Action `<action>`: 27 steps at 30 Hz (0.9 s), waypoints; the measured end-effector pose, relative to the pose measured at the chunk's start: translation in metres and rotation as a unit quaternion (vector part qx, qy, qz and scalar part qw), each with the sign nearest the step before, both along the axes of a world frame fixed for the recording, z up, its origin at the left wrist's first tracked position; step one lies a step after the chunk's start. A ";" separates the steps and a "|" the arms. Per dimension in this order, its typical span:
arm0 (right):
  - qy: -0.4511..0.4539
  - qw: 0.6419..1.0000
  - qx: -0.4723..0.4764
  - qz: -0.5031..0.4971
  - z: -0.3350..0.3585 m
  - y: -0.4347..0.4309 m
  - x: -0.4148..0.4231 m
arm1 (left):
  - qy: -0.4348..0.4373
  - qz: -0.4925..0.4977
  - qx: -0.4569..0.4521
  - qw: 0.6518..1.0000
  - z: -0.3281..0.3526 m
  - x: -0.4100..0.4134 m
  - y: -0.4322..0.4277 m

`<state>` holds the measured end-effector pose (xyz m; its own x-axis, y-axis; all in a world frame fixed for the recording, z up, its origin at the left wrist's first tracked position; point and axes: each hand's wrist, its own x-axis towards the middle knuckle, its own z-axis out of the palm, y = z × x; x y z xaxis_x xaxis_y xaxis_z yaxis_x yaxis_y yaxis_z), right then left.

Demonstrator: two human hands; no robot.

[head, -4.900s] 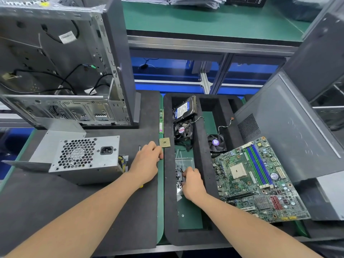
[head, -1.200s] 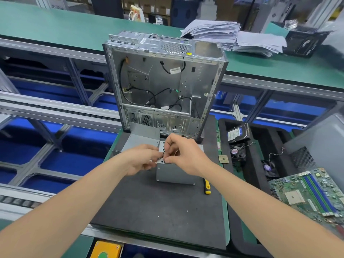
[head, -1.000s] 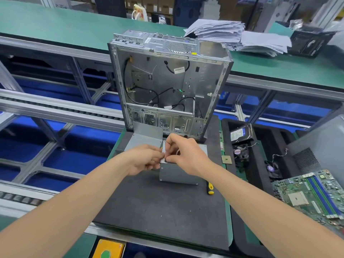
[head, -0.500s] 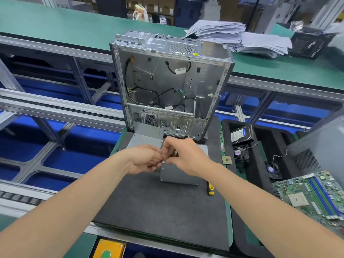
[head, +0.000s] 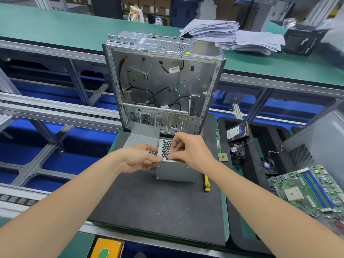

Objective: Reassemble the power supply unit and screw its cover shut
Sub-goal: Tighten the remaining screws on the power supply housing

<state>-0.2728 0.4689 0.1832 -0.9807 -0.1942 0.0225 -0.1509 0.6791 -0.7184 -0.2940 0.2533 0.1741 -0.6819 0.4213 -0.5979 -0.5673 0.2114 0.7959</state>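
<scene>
PSU (head: 175, 170) stands far-centre on mat (head: 158, 205), grille face up. Left hand (head: 137, 159) grips its 9 o'clock edge, fingers curled. Right hand (head: 189, 151) fingertips pinched together at grille; whether they hold anything, cannot tell. Case (head: 162, 86) just behind at 12 o'clock, open side facing. Screwdriver (head: 206, 183) near at 4 o'clock. Bare mat at 6 o'clock. Tray (head: 251, 164) and motherboard (head: 312, 190) at 3 o'clock. Green bench (head: 55, 25) beyond.

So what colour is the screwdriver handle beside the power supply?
The screwdriver handle is yellow and black; the head view shows it.
</scene>
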 end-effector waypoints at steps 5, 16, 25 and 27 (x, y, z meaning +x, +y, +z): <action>0.080 0.982 0.012 -0.169 -0.017 0.046 -0.001 | 0.009 -0.006 -0.030 0.999 0.004 0.001 0.003; -0.208 0.948 0.133 -0.199 -0.094 0.075 0.040 | 0.045 0.023 -0.065 0.997 0.004 0.014 0.013; 0.055 0.946 -0.125 -0.295 -0.037 0.084 0.038 | 0.021 0.090 -0.005 0.996 -0.001 0.025 0.013; 0.101 0.938 -0.177 -0.281 -0.011 0.075 0.034 | 0.007 0.100 0.012 0.995 -0.001 0.025 0.012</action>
<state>-0.2386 0.5441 0.1726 -0.8945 0.4073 0.1844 0.0026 0.4172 -0.9088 -0.2687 0.2653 0.1731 -0.7617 0.2902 -0.5792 -0.5847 0.0772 0.8076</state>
